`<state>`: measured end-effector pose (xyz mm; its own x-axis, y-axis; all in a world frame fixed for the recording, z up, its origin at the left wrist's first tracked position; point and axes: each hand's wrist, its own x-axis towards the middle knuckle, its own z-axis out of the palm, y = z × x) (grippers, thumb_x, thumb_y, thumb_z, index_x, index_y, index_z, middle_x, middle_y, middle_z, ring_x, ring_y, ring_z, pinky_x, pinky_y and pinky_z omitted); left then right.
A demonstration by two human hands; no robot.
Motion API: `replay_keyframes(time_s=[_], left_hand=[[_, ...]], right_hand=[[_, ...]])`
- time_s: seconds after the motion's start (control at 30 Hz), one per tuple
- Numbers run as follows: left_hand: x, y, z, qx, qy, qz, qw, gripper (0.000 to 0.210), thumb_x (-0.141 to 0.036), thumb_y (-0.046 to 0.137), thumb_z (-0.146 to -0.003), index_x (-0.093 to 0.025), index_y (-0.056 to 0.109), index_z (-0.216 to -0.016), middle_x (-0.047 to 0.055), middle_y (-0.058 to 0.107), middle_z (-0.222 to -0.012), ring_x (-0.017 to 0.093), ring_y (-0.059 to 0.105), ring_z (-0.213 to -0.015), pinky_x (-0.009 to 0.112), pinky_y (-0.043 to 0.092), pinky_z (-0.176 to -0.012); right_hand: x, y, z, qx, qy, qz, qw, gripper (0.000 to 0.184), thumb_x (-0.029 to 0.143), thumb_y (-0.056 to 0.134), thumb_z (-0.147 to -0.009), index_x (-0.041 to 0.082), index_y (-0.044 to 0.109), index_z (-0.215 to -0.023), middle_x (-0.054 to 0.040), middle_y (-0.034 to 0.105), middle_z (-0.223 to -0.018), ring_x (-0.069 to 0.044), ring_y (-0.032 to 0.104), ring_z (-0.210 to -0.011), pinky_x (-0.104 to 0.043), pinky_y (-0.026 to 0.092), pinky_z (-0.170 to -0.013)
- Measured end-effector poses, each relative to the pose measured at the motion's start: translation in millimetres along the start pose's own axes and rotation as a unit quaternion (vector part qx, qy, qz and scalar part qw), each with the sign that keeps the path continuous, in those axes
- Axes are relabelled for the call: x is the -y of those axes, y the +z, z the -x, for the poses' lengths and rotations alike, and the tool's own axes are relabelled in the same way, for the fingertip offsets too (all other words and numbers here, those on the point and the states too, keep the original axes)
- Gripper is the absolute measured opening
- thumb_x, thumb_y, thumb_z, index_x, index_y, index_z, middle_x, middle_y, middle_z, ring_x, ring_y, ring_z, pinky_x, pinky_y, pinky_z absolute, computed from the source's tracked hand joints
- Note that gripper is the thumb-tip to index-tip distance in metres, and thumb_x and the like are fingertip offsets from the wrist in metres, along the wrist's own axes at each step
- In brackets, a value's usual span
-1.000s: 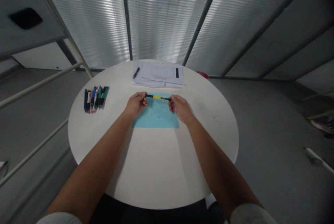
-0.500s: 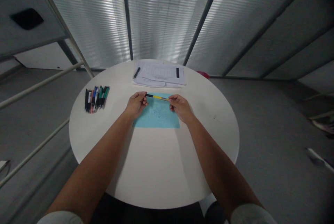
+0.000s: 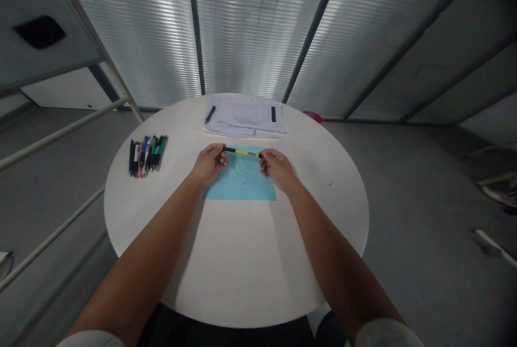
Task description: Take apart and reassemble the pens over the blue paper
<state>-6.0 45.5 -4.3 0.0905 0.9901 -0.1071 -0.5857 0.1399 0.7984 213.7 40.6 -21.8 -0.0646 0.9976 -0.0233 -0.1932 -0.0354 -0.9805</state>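
Observation:
A slim yellow and black pen is stretched level between my two hands. My left hand pinches its black left end, fingers curled. At the other end my right hand grips the tip between thumb and fingers, which hide part of it. Beneath the pen lies a light blue sheet of paper, with faint dark marks on it. Both hands are over the sheet's upper side edges.
The round white table carries a row of several pens at the left. Farther back are stacked white papers with a black pen on them. A white metal frame stands left of the table.
The view has shifted very slightly. Both hands keep hold of the pen, and a little more of its dark right end shows beside my right fingers.

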Motion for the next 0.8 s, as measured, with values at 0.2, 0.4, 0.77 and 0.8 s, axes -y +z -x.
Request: replay_keyframes(time_s=[0.2, 0.4, 0.77, 0.8], left_hand=[[-1.2, 0.0, 0.0, -0.001, -0.005, 0.001, 1.000, 0.011, -0.016, 0.068, -0.076, -0.012, 0.062, -0.084, -0.001, 0.054, -0.058, 0.007, 0.045, -0.045, 0.021, 0.043, -0.048], [-2.0, -0.1, 0.1, -0.026, -0.007, 0.002, 1.000, 0.012, -0.012, 0.064, -0.074, -0.013, 0.061, -0.086, -0.002, 0.054, -0.055, 0.007, 0.042, -0.041, 0.022, 0.044, -0.047], [0.0, -0.1, -1.2, -0.031, 0.010, -0.011, 0.999, 0.014, -0.018, 0.070, -0.075, -0.015, 0.057, -0.075, -0.002, 0.053, -0.057, 0.005, 0.043, -0.043, 0.021, 0.043, -0.047], [-0.3, 0.3, -0.8, -0.031, 0.010, -0.009, 0.999, 0.014, -0.017, 0.070, -0.075, -0.015, 0.057, -0.074, -0.002, 0.053, -0.057, 0.006, 0.043, -0.043, 0.021, 0.043, -0.047]], right_hand=[[1.3, 0.4, 2.2, 0.006, -0.021, 0.009, 1.000, 0.034, 0.044, 0.076, -0.070, 0.022, 0.059, -0.089, 0.0037, 0.062, -0.070, -0.008, 0.054, -0.050, -0.021, 0.040, -0.044], [3.6, 2.8, 3.4, -0.017, -0.022, 0.016, 0.999, 0.037, 0.036, 0.078, -0.065, 0.022, 0.059, -0.093, 0.0066, 0.058, -0.069, -0.007, 0.054, -0.050, -0.021, 0.042, -0.045], [5.4, 2.5, 4.0, -0.008, -0.042, 0.008, 0.999, 0.033, 0.034, 0.076, -0.067, 0.024, 0.059, -0.093, 0.0063, 0.057, -0.076, -0.006, 0.053, -0.052, -0.022, 0.042, -0.047], [5.7, 2.6, 3.9, -0.010, -0.037, 0.002, 0.999, 0.036, 0.036, 0.076, -0.067, 0.025, 0.058, -0.097, 0.0060, 0.059, -0.078, -0.007, 0.053, -0.052, -0.022, 0.042, -0.047]])
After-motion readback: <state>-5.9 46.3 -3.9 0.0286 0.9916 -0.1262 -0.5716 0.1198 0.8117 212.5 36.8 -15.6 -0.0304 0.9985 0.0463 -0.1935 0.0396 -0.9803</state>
